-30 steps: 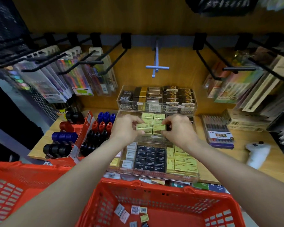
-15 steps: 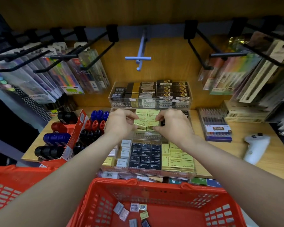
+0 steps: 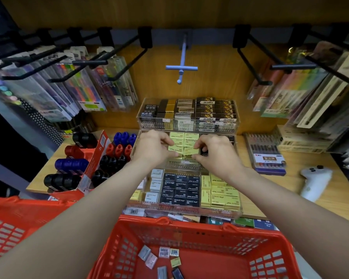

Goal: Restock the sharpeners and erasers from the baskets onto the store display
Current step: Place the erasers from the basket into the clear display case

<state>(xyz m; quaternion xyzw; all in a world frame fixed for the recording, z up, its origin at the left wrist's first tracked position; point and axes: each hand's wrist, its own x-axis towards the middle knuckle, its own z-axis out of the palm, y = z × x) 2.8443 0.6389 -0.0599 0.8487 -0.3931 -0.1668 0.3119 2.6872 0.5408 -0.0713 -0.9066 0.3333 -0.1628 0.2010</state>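
Display shelf [image 3: 320,198]: a wooden store ledge is carrying a stepped clear acrylic organizer [image 3: 238,213], a red sharpener carton [image 3: 95,164] to its left and a pen box at the right.
Front basket [image 3: 199,230]: a red mesh basket is sitting just below the shelf edge, with a few loose erasers [image 3: 161,256] lying on its floor; a second red basket [image 3: 12,224] is showing at the lower left.
Middle tier: rows of yellow-green erasers [image 3: 184,138] are filling this compartment, between the dark boxes behind and the black and yellow rows in front.
Left hand [image 3: 152,149]: fingers are curling and pinching the left end of a yellow-green eraser in the front row.
Right hand [image 3: 216,153]: thumb and fingers are pinching the neighbouring eraser's right end, with something dark beside the fingertips that cannot be made out.
Step in hand: judging by the grip, the person is seating and squaring erasers into the middle tier.
Next move: likely calling for letting go, then reaching down into the front basket for the remaining erasers.
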